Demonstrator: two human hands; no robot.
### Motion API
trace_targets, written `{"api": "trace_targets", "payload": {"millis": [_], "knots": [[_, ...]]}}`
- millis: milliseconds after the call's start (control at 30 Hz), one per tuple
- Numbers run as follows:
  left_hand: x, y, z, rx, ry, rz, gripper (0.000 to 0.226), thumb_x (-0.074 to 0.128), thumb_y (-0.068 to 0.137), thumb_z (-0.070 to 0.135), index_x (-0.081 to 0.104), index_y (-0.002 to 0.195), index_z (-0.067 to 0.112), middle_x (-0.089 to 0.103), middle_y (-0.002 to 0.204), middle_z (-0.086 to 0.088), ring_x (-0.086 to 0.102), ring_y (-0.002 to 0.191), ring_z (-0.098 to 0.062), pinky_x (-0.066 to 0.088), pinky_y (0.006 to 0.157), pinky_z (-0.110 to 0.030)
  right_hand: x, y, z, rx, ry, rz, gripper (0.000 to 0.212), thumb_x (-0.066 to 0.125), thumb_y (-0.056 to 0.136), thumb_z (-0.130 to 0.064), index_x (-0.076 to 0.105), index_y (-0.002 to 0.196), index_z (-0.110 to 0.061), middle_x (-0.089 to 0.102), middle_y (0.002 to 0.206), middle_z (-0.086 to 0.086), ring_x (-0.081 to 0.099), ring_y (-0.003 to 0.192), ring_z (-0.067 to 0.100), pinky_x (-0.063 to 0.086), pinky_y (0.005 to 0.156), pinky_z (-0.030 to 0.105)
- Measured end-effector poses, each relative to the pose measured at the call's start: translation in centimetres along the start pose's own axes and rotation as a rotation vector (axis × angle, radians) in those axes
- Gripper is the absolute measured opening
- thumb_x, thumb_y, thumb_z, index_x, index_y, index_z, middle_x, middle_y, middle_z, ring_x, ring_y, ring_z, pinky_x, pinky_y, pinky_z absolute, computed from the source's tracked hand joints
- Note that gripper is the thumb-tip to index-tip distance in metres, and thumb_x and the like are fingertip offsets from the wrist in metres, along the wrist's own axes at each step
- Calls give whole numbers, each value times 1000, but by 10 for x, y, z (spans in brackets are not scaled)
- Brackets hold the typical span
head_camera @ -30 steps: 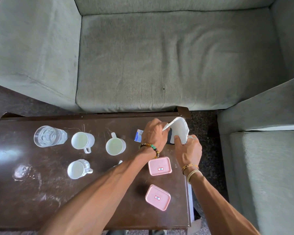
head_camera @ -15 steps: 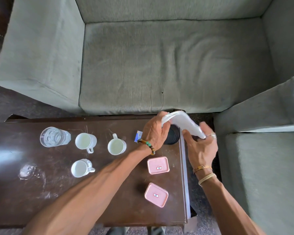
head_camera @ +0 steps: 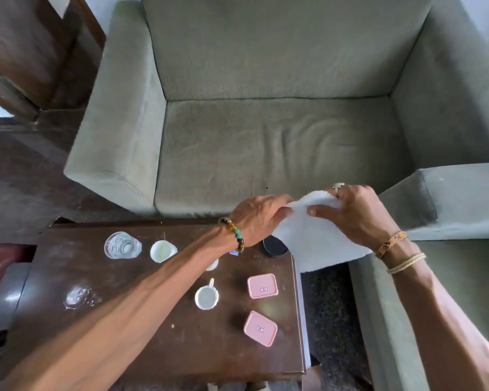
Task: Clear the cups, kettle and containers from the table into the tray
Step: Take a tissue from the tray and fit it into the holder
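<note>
The left forearm [head_camera: 153, 294] covers most of one cup [head_camera: 213, 265] (only a rim sliver shows) and part of a blue item [head_camera: 233, 252]. The white cloth [head_camera: 316, 244] overlaps the black round object [head_camera: 273, 247]. Labels [head_camera: 263, 290] on the pink containers [head_camera: 269, 280]: unreadable.

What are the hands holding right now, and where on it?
A white cloth: left hand pinches its upper left edge, right hand its upper right edge.
</note>
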State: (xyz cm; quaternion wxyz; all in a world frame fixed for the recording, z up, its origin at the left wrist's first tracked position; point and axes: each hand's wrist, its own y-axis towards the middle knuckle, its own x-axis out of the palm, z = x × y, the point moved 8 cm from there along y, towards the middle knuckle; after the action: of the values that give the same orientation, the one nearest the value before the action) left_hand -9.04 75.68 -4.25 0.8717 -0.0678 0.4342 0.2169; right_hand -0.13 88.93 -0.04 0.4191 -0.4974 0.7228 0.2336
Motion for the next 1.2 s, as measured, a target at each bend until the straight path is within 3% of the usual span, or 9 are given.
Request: {"api": "trace_targets", "payload": {"millis": [133,233,333,433,600,700,933,1067,1200], "knots": [[-20,-18,-24,-178,-206,50,17,53,97,20,68,105,18,69,77,7,69,69,-12,50,66,-24,-10,-7,16,87,62,-16,38,78,74,-48,68,71,-11,65,69,7,61,65,30,51,60,43],[-17,-39,-49,-351,-372,97,16,55,96,18,69,104,17,70,77,5,71,67,-13,55,70,-26,-2,-15,26,136,178,-31,27,80,73,-45,72,74,-20,69,71,2,66,62,19,54,54,35],[-8,-56,-55,-490,-572,138,35,69,85,35,65,116,19,71,99,7,70,87,-7,56,84,-26,15,-24,27,160,354,-104,15,82,74,-40,75,78,-28,73,73,-5,69,59,12,53,51,27],[13,-54,-32,-495,-857,-27,64,78,78,31,51,135,17,65,125,0,65,109,-10,53,94,-25,24,-30,20,144,477,-153,16,83,74,-35,76,81,-22,75,76,-1,72,65,19,57,55,31],[19,-56,-21,-568,-1006,-141,26,78,79,13,70,103,9,74,93,-6,69,79,-14,55,63,-22,25,-36,12,122,556,-231,23,83,73,-34,76,84,-16,76,79,3,74,70,23,59,57,31],[25,-61,-23,-605,-1105,-208,18,79,77,7,72,92,13,71,87,-5,67,77,-15,55,60,-21,25,-40,12,138,609,-269,23,83,70,-33,76,85,-17,76,81,3,74,70,21,57,56,24],[41,-77,-43,-634,-1073,-280,18,85,69,13,77,84,16,70,75,1,63,67,-9,54,62,-20,34,-43,14,145,518,-306,30,85,72,-26,72,87,-3,75,79,10,72,69,26,59,59,36],[35,-81,-58,-663,-1010,-197,31,91,50,34,77,75,21,69,70,3,57,66,-11,52,60,-19,38,-41,12,127,501,-306,27,85,72,-26,74,85,-5,75,79,8,73,68,26,59,61,36],[15,-69,-51,-553,-858,-37,41,89,60,41,74,93,23,74,95,-2,64,89,-15,53,87,-29,42,-37,3,85,491,-336,23,85,71,-29,75,83,-11,75,74,2,72,62,18,58,56,30]]}}
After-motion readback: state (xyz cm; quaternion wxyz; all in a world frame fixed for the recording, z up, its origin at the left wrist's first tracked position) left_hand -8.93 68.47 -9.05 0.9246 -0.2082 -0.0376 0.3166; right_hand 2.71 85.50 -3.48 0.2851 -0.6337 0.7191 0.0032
